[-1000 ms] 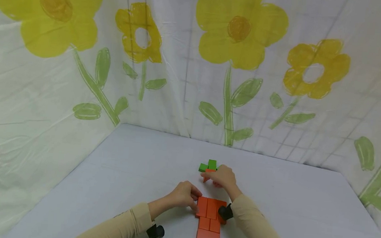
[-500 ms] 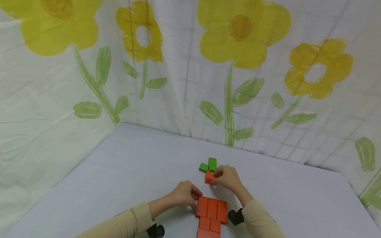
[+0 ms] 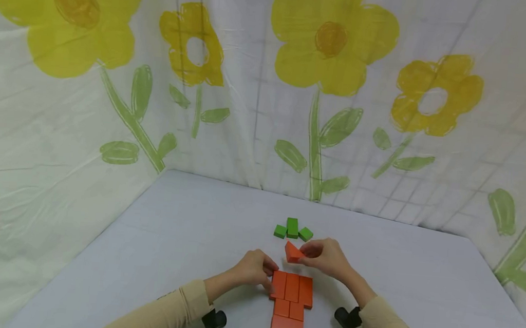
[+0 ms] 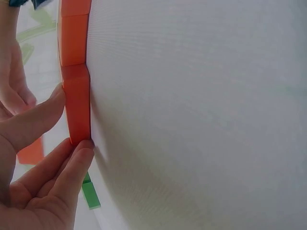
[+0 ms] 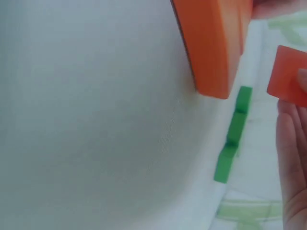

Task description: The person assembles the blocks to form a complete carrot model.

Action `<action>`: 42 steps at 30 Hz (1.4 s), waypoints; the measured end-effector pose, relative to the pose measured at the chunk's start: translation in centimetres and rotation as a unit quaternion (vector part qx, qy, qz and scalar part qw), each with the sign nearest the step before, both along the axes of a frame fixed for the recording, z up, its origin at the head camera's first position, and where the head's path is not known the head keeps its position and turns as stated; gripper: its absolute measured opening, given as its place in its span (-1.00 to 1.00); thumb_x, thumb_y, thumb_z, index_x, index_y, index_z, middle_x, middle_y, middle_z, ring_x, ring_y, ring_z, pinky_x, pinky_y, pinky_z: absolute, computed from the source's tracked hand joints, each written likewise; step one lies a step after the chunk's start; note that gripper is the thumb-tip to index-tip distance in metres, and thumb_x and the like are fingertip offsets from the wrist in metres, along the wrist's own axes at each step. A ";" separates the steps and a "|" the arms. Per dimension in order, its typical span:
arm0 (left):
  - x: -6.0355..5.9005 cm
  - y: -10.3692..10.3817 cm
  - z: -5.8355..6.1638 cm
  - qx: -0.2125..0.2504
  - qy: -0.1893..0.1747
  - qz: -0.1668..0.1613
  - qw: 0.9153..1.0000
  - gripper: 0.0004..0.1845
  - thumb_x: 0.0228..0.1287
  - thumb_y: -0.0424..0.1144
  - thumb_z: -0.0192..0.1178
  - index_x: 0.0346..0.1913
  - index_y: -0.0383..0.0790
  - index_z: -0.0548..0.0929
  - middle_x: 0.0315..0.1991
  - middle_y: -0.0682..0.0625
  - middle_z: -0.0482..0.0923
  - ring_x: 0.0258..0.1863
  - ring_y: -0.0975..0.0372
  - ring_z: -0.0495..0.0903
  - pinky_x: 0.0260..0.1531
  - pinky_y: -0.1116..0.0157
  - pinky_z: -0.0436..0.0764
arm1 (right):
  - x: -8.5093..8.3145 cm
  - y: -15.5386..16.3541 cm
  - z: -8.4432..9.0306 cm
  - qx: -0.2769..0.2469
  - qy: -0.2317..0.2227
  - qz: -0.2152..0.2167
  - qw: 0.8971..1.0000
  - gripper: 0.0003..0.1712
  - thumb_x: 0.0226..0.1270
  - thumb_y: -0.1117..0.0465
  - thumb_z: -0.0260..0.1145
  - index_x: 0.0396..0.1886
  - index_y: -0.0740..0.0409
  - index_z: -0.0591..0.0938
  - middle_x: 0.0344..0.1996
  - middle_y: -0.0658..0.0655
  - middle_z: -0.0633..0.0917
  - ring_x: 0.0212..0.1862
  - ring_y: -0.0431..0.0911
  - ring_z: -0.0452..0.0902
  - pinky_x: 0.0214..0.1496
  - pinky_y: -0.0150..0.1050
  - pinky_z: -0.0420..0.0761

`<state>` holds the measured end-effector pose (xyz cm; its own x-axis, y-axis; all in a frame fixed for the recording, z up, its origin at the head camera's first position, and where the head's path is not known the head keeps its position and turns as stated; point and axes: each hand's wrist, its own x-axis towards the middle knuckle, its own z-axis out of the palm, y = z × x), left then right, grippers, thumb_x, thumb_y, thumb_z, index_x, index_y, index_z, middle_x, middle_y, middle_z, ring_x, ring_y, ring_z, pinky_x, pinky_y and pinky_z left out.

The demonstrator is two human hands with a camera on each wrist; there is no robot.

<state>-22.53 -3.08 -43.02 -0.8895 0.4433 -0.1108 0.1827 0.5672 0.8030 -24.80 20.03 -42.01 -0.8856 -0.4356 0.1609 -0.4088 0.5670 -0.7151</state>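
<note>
In the head view, flat red-orange blocks (image 3: pixel 292 288) lie fitted together on the table, three side by side at the top, two small ones under them and a wide one nearest me. My left hand (image 3: pixel 251 270) spans the top-left rectangular block (image 3: pixel 279 283), thumb and fingers against it; the left wrist view shows fingertips at the end of this block (image 4: pixel 77 103). Above the arrangement, my right hand (image 3: pixel 330 257) pinches an orange triangular block (image 3: pixel 291 252) between thumb and fingers. That block (image 5: pixel 287 76) is partly cut off in the right wrist view.
Three green blocks (image 3: pixel 292 228) stand close together beyond the right hand, the middle one longest. A white table (image 3: pixel 402 278) carries everything. Behind it hangs a pale curtain (image 3: pixel 238 131) printed with yellow flowers. Each wrist wears a black camera (image 3: pixel 347 319).
My right hand has drawn the triangular block away from the green blocks, toward me and slightly right, turning it. The left hand has stayed at the top-left block.
</note>
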 end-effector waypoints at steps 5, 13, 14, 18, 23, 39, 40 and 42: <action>0.1 -0.1 0.0 -0.001 -0.004 0.003 1.000 -0.60 -0.15 -0.48 0.52 -0.13 -0.41 0.72 -0.31 -0.06 0.69 -0.31 0.21 0.63 -0.26 0.29 0.66 | 2.4 0.8 0.8 -0.023 -0.019 0.033 0.999 -0.77 0.13 0.28 0.48 -0.23 0.31 0.72 -0.41 0.06 0.73 -0.39 -0.21 0.62 -0.32 -0.36 0.64; 0.0 -0.2 -0.1 -0.004 -0.004 0.005 1.000 -0.59 -0.16 -0.48 0.53 -0.13 -0.41 0.72 -0.30 -0.06 0.69 -0.31 0.22 0.62 -0.25 0.27 0.66 | 5.8 1.4 0.9 -0.037 -0.057 0.061 0.996 -0.76 0.09 0.33 0.48 -0.23 0.34 0.72 -0.38 0.06 0.74 -0.39 -0.27 0.60 -0.32 -0.37 0.65; 0.0 -0.2 -0.2 -0.005 -0.005 0.007 1.000 -0.59 -0.16 -0.48 0.53 -0.13 -0.40 0.72 -0.30 -0.05 0.69 -0.31 0.22 0.62 -0.25 0.27 0.66 | 6.0 1.4 0.9 -0.040 -0.060 0.064 0.995 -0.76 0.09 0.32 0.48 -0.24 0.34 0.72 -0.38 0.07 0.74 -0.38 -0.27 0.61 -0.31 -0.36 0.65; -0.1 -0.2 -0.3 -0.006 -0.007 0.010 1.000 -0.60 -0.16 -0.47 0.53 -0.13 -0.39 0.73 -0.31 -0.03 0.68 -0.33 0.23 0.61 -0.27 0.28 0.65 | 7.0 1.1 0.6 -0.059 -0.073 0.088 0.992 -0.77 0.10 0.32 0.47 -0.24 0.35 0.72 -0.35 0.09 0.74 -0.36 -0.28 0.62 -0.29 -0.36 0.66; -0.1 -0.1 -0.3 -0.003 -0.006 0.009 1.000 -0.59 -0.18 -0.48 0.53 -0.13 -0.40 0.73 -0.32 -0.04 0.69 -0.33 0.24 0.61 -0.29 0.30 0.64 | 8.5 0.6 0.2 -0.085 -0.080 0.139 0.983 -0.80 0.12 0.34 0.45 -0.25 0.36 0.71 -0.34 0.05 0.75 -0.36 -0.29 0.63 -0.31 -0.32 0.68; 0.0 0.0 -0.1 0.004 -0.002 0.005 1.000 -0.56 -0.21 -0.49 0.54 -0.13 -0.42 0.72 -0.32 -0.06 0.69 -0.33 0.22 0.62 -0.28 0.30 0.64 | 11.1 -0.3 -0.8 -0.075 -0.138 0.186 0.970 -0.79 0.11 0.29 0.48 -0.23 0.24 0.76 -0.34 -0.14 0.71 -0.34 -0.35 0.56 -0.31 -0.35 0.65; 0.0 0.0 -0.1 0.003 -0.001 0.005 1.000 -0.56 -0.21 -0.49 0.54 -0.13 -0.41 0.72 -0.32 -0.05 0.69 -0.33 0.22 0.62 -0.29 0.31 0.64 | 11.1 -0.3 -0.8 -0.073 -0.141 0.184 0.970 -0.79 0.11 0.27 0.48 -0.23 0.23 0.77 -0.34 -0.15 0.71 -0.34 -0.35 0.55 -0.30 -0.35 0.65; 0.1 0.1 -0.1 0.002 -0.001 0.007 1.000 -0.57 -0.21 -0.49 0.54 -0.13 -0.41 0.72 -0.33 -0.05 0.68 -0.33 0.22 0.61 -0.28 0.30 0.64 | 11.2 -0.3 -0.9 -0.069 -0.142 0.181 0.971 -0.78 0.12 0.25 0.48 -0.22 0.20 0.77 -0.33 -0.16 0.72 -0.33 -0.34 0.54 -0.28 -0.36 0.64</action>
<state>-22.47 -3.01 -43.14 -0.8950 0.4320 -0.1111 0.1731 0.5659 0.8061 -13.63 19.72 -42.96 -0.6954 -0.7186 0.0116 -0.3384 0.3132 -0.8874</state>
